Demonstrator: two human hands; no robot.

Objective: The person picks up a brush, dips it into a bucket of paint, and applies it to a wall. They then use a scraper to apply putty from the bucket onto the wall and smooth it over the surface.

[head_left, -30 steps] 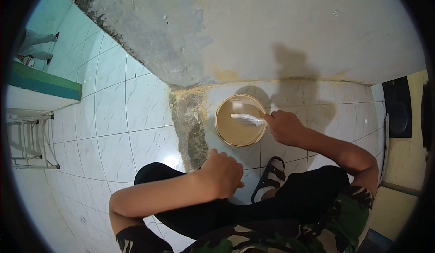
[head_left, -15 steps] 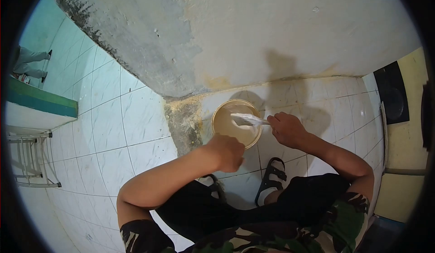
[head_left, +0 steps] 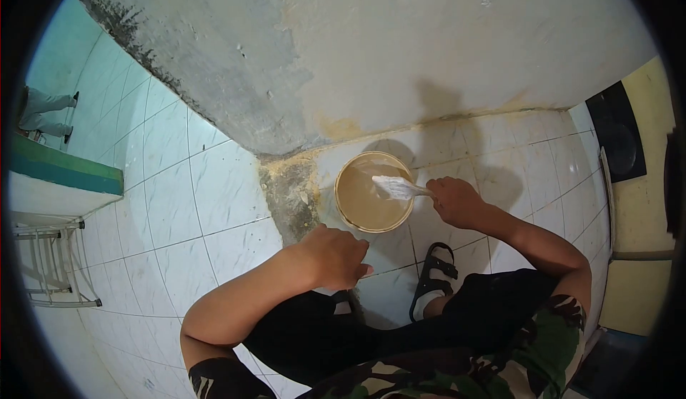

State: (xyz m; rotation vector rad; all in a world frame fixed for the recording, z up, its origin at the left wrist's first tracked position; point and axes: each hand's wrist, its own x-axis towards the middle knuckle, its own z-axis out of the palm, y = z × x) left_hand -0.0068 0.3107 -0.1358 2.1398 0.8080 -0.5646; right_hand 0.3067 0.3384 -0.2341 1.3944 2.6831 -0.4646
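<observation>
A round bucket (head_left: 345,217) of beige paint stands on the tiled floor at the foot of a wall. My right hand (head_left: 454,202) grips the handle of a paintbrush (head_left: 397,186) whose white, coated bristles hover over the paint. My left hand (head_left: 334,257) hangs loosely curled just in front of the bucket, near its front rim, holding nothing. I am crouched, with my black trousers and a black sandal (head_left: 434,277) below the bucket.
The rough grey and cream wall (head_left: 371,49) rises behind the bucket. A grimy patch of floor (head_left: 293,192) lies left of it. White tiles spread left toward a green-edged ledge (head_left: 61,174), a metal rack (head_left: 50,270) and another person's legs (head_left: 43,110). A dark speaker (head_left: 618,142) stands at right.
My left hand rose from my knee toward the bucket's front rim, then eased back a little. The brush stayed over the paint, shifting slightly.
</observation>
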